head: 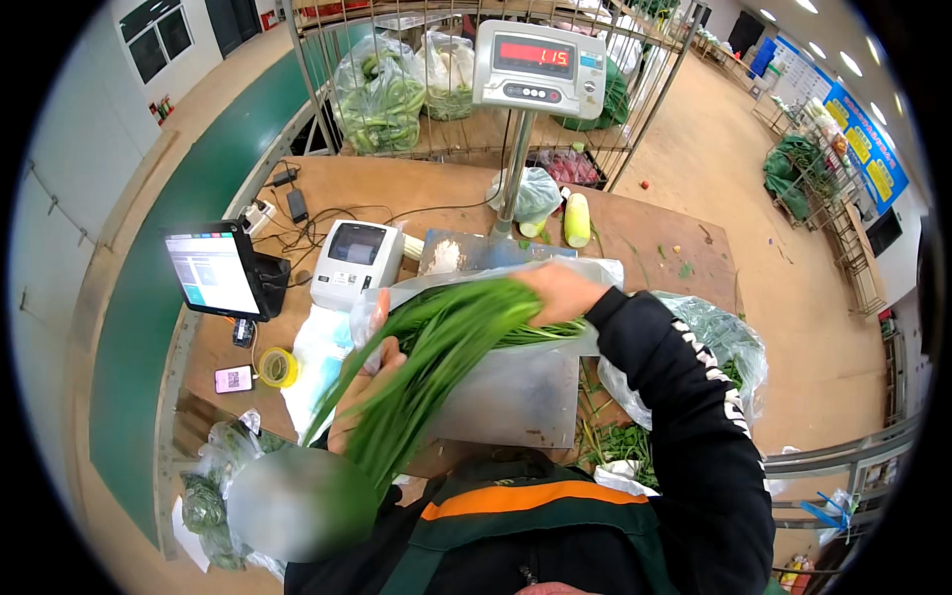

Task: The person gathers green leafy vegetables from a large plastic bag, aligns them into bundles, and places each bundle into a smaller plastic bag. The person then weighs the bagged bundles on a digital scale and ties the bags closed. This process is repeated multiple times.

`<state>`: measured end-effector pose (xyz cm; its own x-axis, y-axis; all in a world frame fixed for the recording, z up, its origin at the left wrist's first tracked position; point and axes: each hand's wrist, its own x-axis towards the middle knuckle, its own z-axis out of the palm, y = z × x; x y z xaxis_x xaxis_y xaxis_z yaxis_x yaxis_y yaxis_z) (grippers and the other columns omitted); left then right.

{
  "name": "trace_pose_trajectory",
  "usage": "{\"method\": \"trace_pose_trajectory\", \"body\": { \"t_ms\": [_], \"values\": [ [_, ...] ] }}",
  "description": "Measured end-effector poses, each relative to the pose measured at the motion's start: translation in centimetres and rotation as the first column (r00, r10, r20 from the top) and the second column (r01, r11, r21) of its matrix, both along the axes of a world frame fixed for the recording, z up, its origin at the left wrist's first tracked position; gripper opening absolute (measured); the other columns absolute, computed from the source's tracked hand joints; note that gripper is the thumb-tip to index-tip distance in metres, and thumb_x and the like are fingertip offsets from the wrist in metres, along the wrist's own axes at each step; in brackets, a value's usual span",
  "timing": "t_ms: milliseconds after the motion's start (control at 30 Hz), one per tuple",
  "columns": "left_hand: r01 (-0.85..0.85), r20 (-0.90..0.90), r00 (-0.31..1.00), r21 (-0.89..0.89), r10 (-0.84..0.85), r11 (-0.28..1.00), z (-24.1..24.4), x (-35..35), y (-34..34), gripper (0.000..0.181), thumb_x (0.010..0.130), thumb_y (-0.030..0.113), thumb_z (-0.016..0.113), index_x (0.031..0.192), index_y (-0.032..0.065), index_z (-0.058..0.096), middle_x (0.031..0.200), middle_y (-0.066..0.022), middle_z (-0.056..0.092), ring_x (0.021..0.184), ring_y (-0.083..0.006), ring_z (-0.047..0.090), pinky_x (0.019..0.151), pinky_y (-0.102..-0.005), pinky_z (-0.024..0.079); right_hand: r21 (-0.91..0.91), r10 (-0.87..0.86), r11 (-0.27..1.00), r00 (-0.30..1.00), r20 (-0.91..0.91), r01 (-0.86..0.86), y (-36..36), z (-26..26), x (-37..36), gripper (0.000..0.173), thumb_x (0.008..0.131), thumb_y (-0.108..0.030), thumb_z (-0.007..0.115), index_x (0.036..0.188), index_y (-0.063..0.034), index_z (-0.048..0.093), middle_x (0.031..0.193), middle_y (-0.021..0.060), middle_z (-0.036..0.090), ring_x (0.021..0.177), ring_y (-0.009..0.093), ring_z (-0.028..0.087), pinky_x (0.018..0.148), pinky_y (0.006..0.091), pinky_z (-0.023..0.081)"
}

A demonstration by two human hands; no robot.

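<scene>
My right hand (559,293) grips a bunch of long green leafy stalks (439,338), probably Chinese chives, by one end. The leaves hang down to the left, across my left forearm. At the left end of a clear plastic bag (610,275), my left hand (387,355) holds the film between thumb and fingers, partly hidden by the leaves. More green stalks (547,335) lie in the bag, which rests on the metal platform (513,401) of an electronic scale. The scale's display head (539,71) stands on a pole behind, with its red digits lit.
A label printer (355,262), touchscreen terminal (212,269), yellow tape roll (278,367) and phone (234,379) occupy the left. Pale green vegetables (577,220) lie behind the platform. To the right sits another plastic bag (706,335) with greens. A wire cage cart (446,141) stands behind.
</scene>
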<state>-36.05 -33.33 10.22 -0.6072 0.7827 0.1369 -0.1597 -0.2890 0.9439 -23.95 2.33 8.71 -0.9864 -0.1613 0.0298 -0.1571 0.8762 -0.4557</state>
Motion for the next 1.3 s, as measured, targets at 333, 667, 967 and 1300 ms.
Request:
{"method": "trace_pose_trajectory", "body": {
  "t_ms": [333, 667, 967, 1300],
  "values": [
    [0.414, 0.203, 0.874, 0.164, -0.442, 0.895, 6.4, -8.2, 0.5, 0.101, 0.089, 0.023, 0.074, 0.164, -0.0033, 0.012, 0.074, -0.0022, 0.053, 0.051, -0.0029, 0.035, 0.045, -0.0184, 0.029, 0.153, -0.432, 0.902, 0.834, 0.343, 0.404, 5.6, 1.6, 4.0, 0.055, 0.071, -0.023, 0.08, 0.118, -0.0005, 0.062, 0.105, 0.0214, 0.072, 0.1, 0.035, 0.069, 0.086, 0.0431, 0.053],
    [0.175, 0.226, 0.958, 0.028, -0.177, 0.984, 13.9, -15.6, 5.4, 0.056, 0.104, 0.023, 0.053, 0.146, -0.0121, 0.048, 0.065, 0.0075, 0.032, 0.053, -0.0025, 0.029, 0.057, -0.0197, 0.034, 0.439, -0.314, 0.877, 0.923, 0.222, 0.193, 5.9, 13.5, 4.4, 0.055, 0.067, -0.031, 0.086, 0.112, -0.0024, 0.068, 0.097, 0.0232, 0.071, 0.095, 0.041, 0.069, 0.081, 0.0475, 0.054],
    [0.253, 0.224, 0.95, -0.145, -0.217, 0.957, 13.7, -15.3, 7.9, 0.046, 0.103, 0.02, 0.055, 0.141, -0.007, 0.056, 0.066, 0.007, 0.036, 0.05, -0.0013, 0.028, 0.043, -0.018, 0.025, 0.503, -0.19, 0.863, 0.898, 0.396, -0.039, 8.2, 10.2, 6.9, 0.033, 0.088, -0.035, 0.066, 0.08, -0.0044, 0.076, 0.079, 0.0126, 0.073, 0.072, 0.033, 0.068, 0.062, 0.0468, 0.051],
    [-0.591, -0.973, -0.183, 0.222, 0.139, 0.776, 14.3, -7.9, 10.5, 0.02, 0.085, 0.003, 0.065, 0.104, -0.0027, 0.06, 0.101, -0.0161, 0.059, 0.099, -0.0336, 0.06, 0.089, -0.04, 0.048, 0.615, 0.201, 0.771, 0.979, 0.011, -0.166, 2.2, 19.4, 8.9, 0.039, 0.089, -0.043, 0.072, 0.078, -0.0063, 0.074, 0.074, 0.0109, 0.069, 0.075, 0.032, 0.067, 0.076, 0.0429, 0.049]
  ]
}}
